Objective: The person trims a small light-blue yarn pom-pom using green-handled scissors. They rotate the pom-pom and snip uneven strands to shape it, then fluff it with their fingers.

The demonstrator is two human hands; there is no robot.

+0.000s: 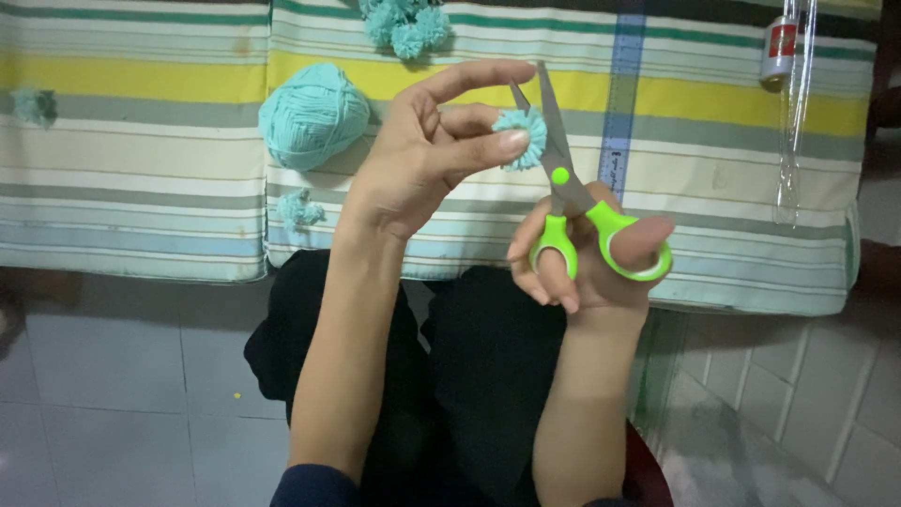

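Observation:
My left hand (427, 155) pinches a small teal yarn pom-pom (526, 138) between thumb and fingers, raised in front of me. My right hand (587, 268) grips green-handled scissors (572, 202), thumb and fingers through the loops. The grey blades point up and are parted around the pom-pom's right side. A teal ball of yarn (313, 115) lies on the striped cushion (141, 141) just left of my left hand.
Several finished teal pom-poms (405, 23) lie at the cushion's far edge, a small tuft (300, 208) near its front, another (33, 105) far left. A blue ruler (621, 103) lies across the cushion. A clear plastic bottle (788, 103) stands right. Tiled floor below.

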